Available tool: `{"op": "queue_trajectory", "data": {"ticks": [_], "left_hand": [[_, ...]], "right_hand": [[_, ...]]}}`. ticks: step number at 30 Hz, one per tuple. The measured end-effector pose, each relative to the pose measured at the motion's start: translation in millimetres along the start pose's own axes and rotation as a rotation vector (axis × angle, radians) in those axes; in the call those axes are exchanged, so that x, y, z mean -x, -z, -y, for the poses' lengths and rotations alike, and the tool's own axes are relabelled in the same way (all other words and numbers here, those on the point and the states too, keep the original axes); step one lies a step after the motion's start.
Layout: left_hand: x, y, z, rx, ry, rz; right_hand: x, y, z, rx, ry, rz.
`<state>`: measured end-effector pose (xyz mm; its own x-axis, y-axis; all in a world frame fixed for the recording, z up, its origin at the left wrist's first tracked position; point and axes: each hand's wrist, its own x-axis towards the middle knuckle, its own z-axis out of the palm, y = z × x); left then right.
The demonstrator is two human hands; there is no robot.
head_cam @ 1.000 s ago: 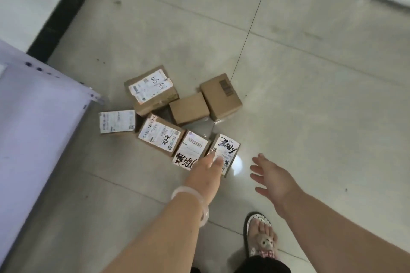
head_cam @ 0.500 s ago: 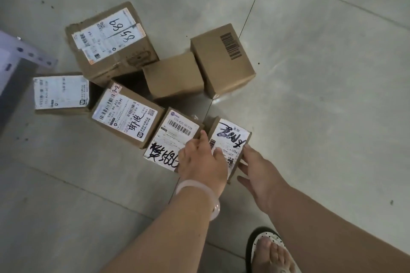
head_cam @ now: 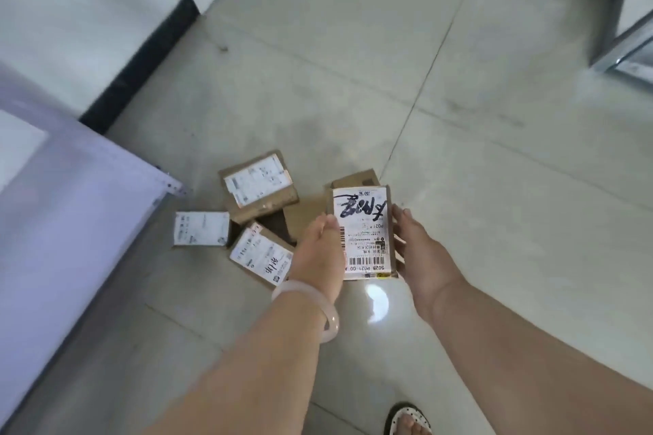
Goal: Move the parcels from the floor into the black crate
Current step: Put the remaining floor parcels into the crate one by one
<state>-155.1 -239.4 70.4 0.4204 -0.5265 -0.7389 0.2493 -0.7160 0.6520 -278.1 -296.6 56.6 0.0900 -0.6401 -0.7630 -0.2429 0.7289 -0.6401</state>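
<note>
A small cardboard parcel (head_cam: 364, 233) with a white label and black handwriting is up off the floor, held between my left hand (head_cam: 318, 254) on its left side and my right hand (head_cam: 420, 258) on its right side. Several other cardboard parcels lie on the tiled floor behind and to the left of it: one with a big label (head_cam: 259, 185), a flat one (head_cam: 201, 228), another labelled one (head_cam: 259, 256) by my left wrist, and a plain box (head_cam: 357, 178) partly hidden behind the held parcel. The black crate is not in view.
A pale lilac shelf surface (head_cam: 70, 222) fills the left side, its corner close to the parcels. A white wall with black skirting (head_cam: 141, 63) runs along the back left. A metal frame (head_cam: 629, 39) stands at the top right. My sandalled foot (head_cam: 410, 420) is at the bottom.
Both hands closed on the handwritten-label parcel and lifted it off the floor. The view has pulled back and up from the pile.
</note>
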Motion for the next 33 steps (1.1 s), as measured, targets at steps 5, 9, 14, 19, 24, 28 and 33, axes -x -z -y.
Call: {"op": "queue_trajectory", "data": {"ticks": [5, 9, 14, 19, 24, 28, 33], "left_hand": [[85.2, 71.2, -134.9, 0.014, -0.152, -0.014], [184.7, 128.9, -225.1, 0.046, -0.281, -0.02], [316.4, 199.3, -300.2, 0.164, -0.387, -0.091], [445.4, 264.5, -318.6, 0.298, -0.451, -0.181], [555.3, 315.8, -291.2, 0.343, -0.561, -0.354], [620.7, 346.9, -239.7, 0.423, -0.547, -0.572], [681.5, 379.2, -160.2, 0.519, -0.484, -0.769]], "right_hand": [[106.8, -27.9, 135.8, -0.067, 0.159, 0.114], [219.7, -45.6, 227.3, 0.014, 0.307, 0.158], [364.8, -64.5, 305.8, 0.081, 0.447, 0.272], [496.8, -89.5, 344.6, 0.194, 0.613, 0.426], [585.1, -129.0, 338.2, 0.274, 0.691, 0.612], [643.5, -154.9, 305.2, 0.39, 0.703, 0.788], [713.9, -171.6, 248.3, 0.542, 0.625, 1.027]]}}
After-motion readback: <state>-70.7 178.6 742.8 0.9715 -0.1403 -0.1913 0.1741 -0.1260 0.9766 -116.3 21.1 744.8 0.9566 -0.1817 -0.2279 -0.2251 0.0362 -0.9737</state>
